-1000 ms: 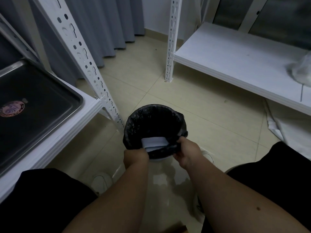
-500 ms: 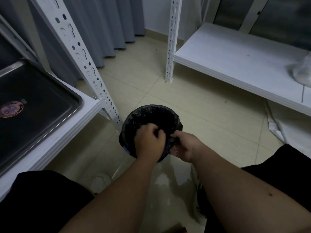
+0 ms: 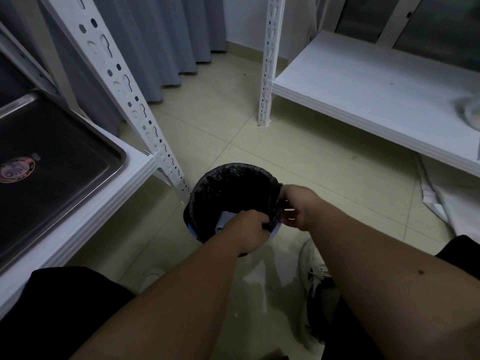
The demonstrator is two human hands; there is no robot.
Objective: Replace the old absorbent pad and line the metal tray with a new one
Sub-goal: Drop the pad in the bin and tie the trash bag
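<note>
A small bin lined with a black bag [image 3: 228, 188] stands on the floor in front of me. My left hand [image 3: 246, 229] reaches into its near side, fingers curled on the old pad [image 3: 225, 220], a pale folded piece showing at the bin's near wall. My right hand [image 3: 298, 206] grips the bag's rim on the right side. The metal tray [image 3: 78, 162] sits bare on the white shelf at my left, with a round sticker [image 3: 16, 169] on its bottom.
A white slotted upright [image 3: 124, 92] of the left shelf stands beside the bin. A second low white shelf [image 3: 376, 94] runs along the right, with a crumpled plastic bag [image 3: 470, 110] on it. Grey curtains [image 3: 145, 42] hang behind. White sheets [image 3: 457, 203] lie on the floor at right.
The pad has gone down from the bin's rim into the bag. My left hand pushed in over it, and my right hand moved to the bag's right rim.
</note>
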